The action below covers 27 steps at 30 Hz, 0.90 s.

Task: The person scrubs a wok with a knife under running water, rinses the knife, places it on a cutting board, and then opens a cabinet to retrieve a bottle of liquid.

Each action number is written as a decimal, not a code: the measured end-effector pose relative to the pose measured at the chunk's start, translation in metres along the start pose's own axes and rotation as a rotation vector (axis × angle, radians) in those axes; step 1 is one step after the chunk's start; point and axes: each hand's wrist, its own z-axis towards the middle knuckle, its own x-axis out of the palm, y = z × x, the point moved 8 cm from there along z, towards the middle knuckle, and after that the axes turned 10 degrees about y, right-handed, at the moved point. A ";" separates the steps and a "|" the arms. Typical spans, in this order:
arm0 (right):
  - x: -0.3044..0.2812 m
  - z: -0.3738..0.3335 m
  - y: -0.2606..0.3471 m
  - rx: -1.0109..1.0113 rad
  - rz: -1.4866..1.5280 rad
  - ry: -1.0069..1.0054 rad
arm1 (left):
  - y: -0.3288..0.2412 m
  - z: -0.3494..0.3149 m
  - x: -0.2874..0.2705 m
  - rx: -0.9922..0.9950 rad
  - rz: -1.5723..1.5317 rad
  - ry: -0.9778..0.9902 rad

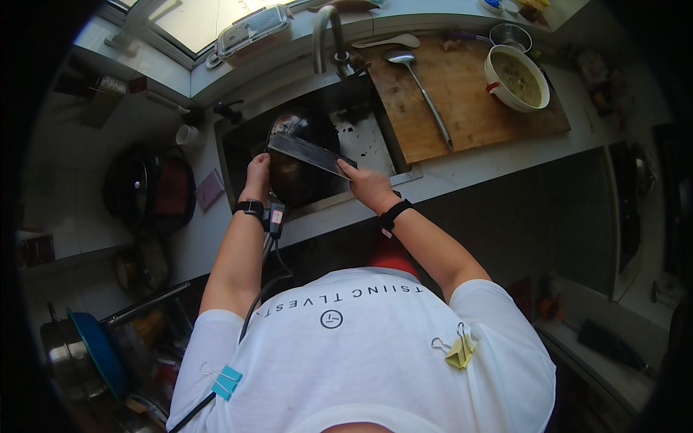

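Observation:
A dark wok (294, 184) with a scorched, worn surface rests tilted in the sink (375, 119). My left hand (257, 175) is closed at its left edge, fingers gripping the rim. In my right hand (369, 189) is a cleaver (306, 153), its broad grey blade lying across the wok and pointing left toward my left hand. The handle is mostly covered by my fingers. Dark flakes are scattered on the sink's bottom right of the wok.
A curved faucet (322, 40) rises behind the sink. To the right, a wooden cutting board (462, 101) carries a metal ladle (426, 94) and a white pot (493, 72) of soup. A dark cooker (141, 184) and pink sponge cloth (210, 190) lie to the left.

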 end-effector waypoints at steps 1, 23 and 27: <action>-0.006 -0.002 -0.007 0.077 0.063 -0.066 | 0.000 0.000 -0.004 0.000 0.014 -0.030; 0.000 -0.001 0.005 -0.010 0.100 -0.042 | 0.006 -0.003 -0.017 -0.022 0.042 -0.073; 0.001 0.001 -0.006 0.076 0.139 -0.002 | 0.007 -0.006 -0.012 -0.029 -0.009 -0.048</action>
